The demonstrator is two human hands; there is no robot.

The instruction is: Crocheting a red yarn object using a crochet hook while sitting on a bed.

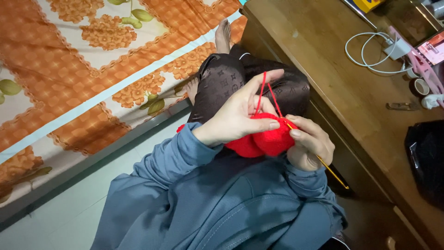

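Two hands work red yarn: the left hand [236, 113] pinches the red ball [263, 136], strand over a finger; the right hand [311, 146] grips a hook [333, 172].

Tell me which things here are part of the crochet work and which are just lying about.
In use: red crochet piece, red yarn strand, crochet hook, left hand, right hand.
Lying about: white cable, tape roll, black bag, wooden desk, floral bedsheet.
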